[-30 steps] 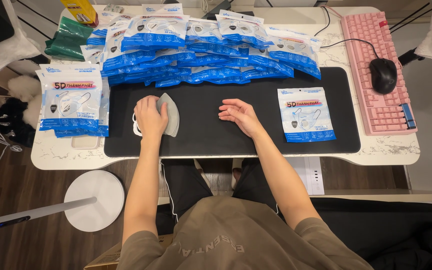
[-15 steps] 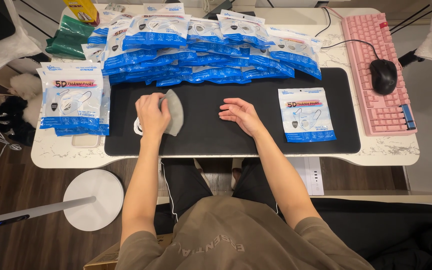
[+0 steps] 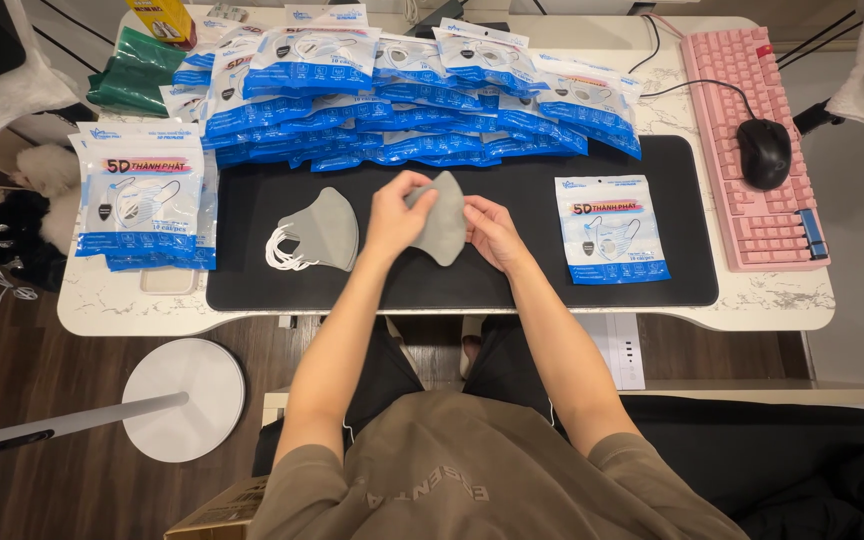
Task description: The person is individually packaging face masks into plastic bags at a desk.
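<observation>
You hold a single grey mask point(image 3: 442, 215) over the black desk mat point(image 3: 652, 300); your fingers cover its upper left edge and its ear loops can't be made out. Your left hand point(image 3: 397, 210) pinches it from the left, your right hand point(image 3: 492, 232) from the right. It looks soft and curved. Left of your grip lies a stack of grey masks point(image 3: 317, 232) with white loops.

Soft matt grey cloth mask point(image 3: 442, 225); glossy plastic packets point(image 3: 612, 228); matt black desk mat point(image 3: 512, 285); marbled tabletop point(image 3: 772, 300)
</observation>
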